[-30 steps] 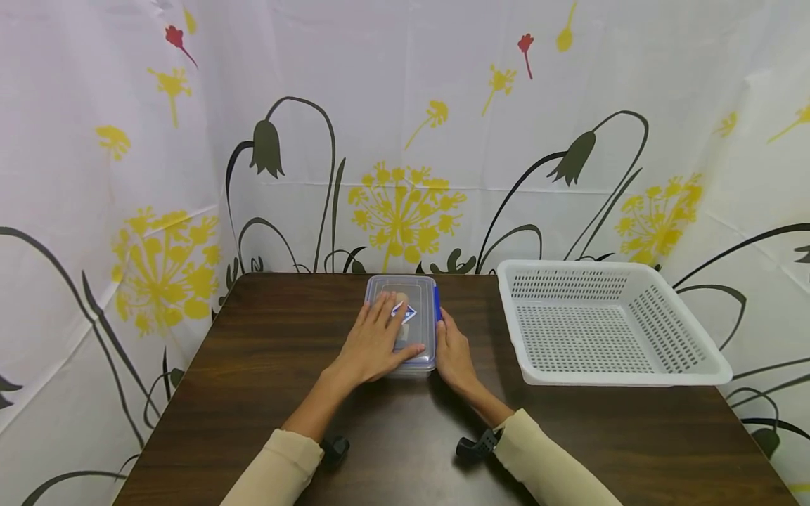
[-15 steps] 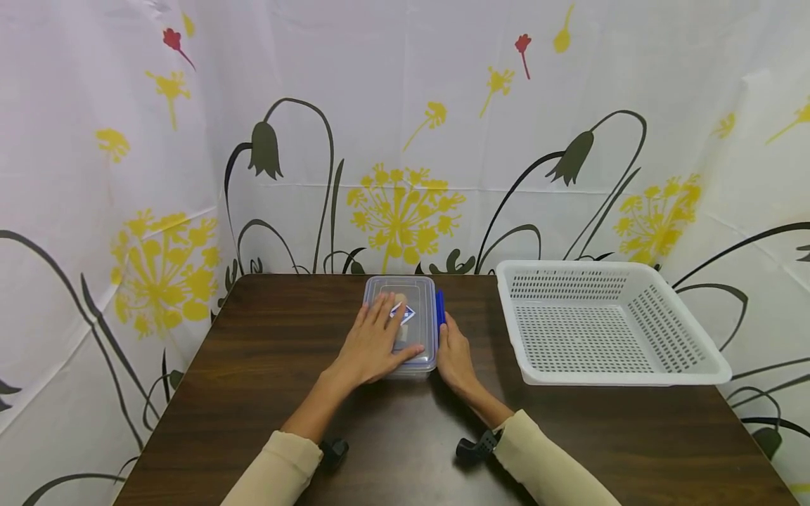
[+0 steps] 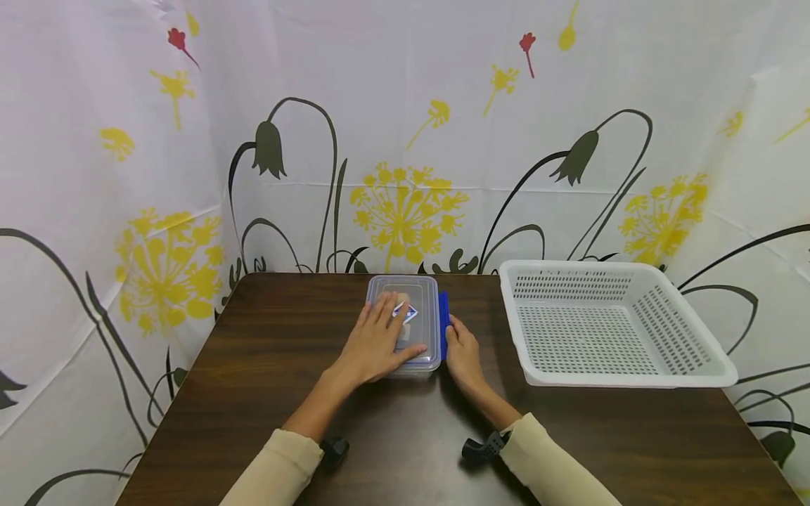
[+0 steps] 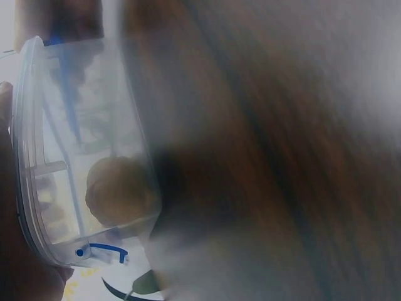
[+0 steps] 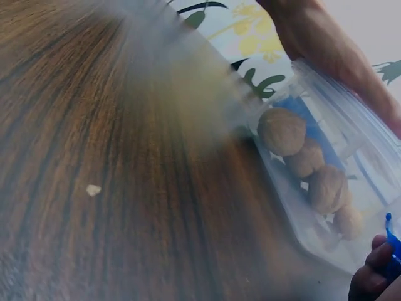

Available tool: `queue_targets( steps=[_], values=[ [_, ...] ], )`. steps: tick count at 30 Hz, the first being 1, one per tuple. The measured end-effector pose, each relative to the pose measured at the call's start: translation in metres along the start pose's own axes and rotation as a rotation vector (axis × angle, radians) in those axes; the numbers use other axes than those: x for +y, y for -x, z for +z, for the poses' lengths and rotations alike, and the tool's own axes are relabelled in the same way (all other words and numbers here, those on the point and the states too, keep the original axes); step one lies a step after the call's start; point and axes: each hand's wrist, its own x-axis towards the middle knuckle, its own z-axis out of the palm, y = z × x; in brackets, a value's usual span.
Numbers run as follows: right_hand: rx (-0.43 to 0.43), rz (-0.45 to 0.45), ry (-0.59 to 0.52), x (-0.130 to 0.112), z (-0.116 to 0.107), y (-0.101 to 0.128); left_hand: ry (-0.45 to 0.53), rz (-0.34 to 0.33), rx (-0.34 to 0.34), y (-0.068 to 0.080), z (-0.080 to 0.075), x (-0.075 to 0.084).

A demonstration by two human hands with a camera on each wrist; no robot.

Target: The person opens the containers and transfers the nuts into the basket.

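Observation:
A clear plastic food container [image 3: 411, 284] with a lid and a diamond-shaped blue-and-white label stands on the table. Several walnuts [image 5: 328, 188] show through its wall in the right wrist view. My left hand [image 3: 372, 346] lies flat across the lid with fingers spread, covering part of the label. Along the container's right side, a blue latch [image 3: 444, 313] is swung outward from the lid. My right hand [image 3: 465, 357] holds the latch by its outer edge, with curled fingers [image 5: 369, 276] against it in the right wrist view.
A white perforated plastic basket [image 3: 585, 341] sits to the right on the dark wooden table [image 3: 272, 330]. Behind the table hangs a flower-printed curtain [image 3: 405, 140]. A small pale crumb [image 5: 93, 189] lies on the wood in the right wrist view.
The blue latch has swung outward from the container's right side, and my right hand has moved slightly right with it. My left hand has stayed on the lid.

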Motion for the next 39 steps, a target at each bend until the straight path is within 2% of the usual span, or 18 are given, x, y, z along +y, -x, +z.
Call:
queue_targets(
  steps=[7,12,17,23,32,36,39],
  values=[
    [0.016,-0.005,0.144,-0.003,-0.008,0.000,0.035,-0.021,-0.018,0.000,-0.004,0.003],
    [-0.006,-0.010,0.172,-0.009,-0.009,-0.002,0.071,-0.008,0.008,0.000,-0.005,0.003],
    [-0.017,-0.015,0.151,-0.015,-0.008,-0.007,0.197,-0.014,0.022,-0.001,-0.011,0.002],
    [-0.046,-0.010,0.145,-0.026,-0.002,-0.015,0.367,-0.013,0.131,-0.005,-0.016,-0.004],
    [-0.059,-0.021,0.185,-0.045,0.004,-0.026,0.613,-0.201,0.137,-0.013,-0.026,-0.023],
    [-0.059,-0.012,0.202,-0.045,0.006,-0.031,0.685,-0.255,0.138,-0.015,-0.026,-0.032],
    [-0.065,-0.001,0.214,-0.046,0.006,-0.034,0.737,-0.297,0.107,-0.015,-0.025,-0.037]
  ],
)
